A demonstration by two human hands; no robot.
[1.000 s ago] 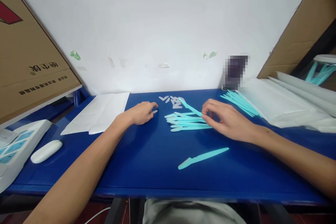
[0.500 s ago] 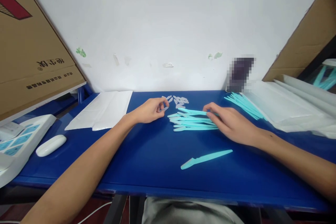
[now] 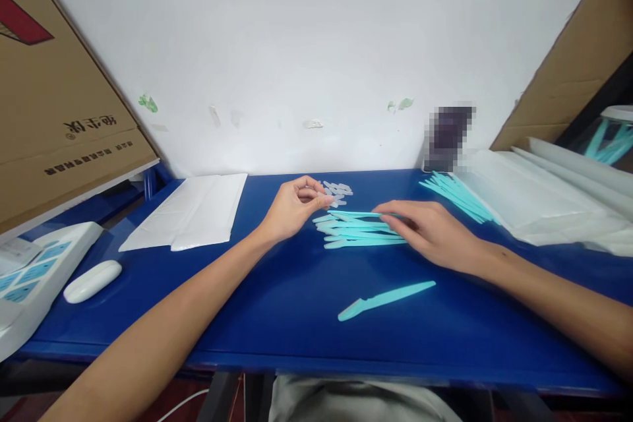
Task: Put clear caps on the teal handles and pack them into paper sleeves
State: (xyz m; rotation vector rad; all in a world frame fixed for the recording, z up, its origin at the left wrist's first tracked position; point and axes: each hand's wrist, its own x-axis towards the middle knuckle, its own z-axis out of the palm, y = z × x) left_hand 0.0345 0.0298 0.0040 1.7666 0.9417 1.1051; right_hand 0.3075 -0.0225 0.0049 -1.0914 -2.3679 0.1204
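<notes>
My left hand [image 3: 302, 206] is closed in a pinch on a small clear blade cover, nearly hidden by the fingers. It is beside the head end of a turquoise eyebrow razor [image 3: 353, 213], whose handle my right hand [image 3: 420, 227] pinches between thumb and fingers. Whether cover and blade touch, I cannot tell. Beneath that razor lies a bunch of similar eyebrow razors [image 3: 363, 235], heads to the left. Just behind are several loose clear blade covers [image 3: 339, 190]. One separate eyebrow razor [image 3: 386, 300] lies nearer the table's front edge.
More turquoise razors [image 3: 457, 196] lie at the right, beside clear plastic bags [image 3: 544, 201]. White sheets [image 3: 185, 211], a white oval case [image 3: 93, 281] and a white device with blue keys [image 3: 47, 277] are at the left. A cardboard box [image 3: 69, 92] stands behind them.
My left hand has moved right, bringing the cover close to the razor's head. The razor in my right hand has shifted slightly left and down.
</notes>
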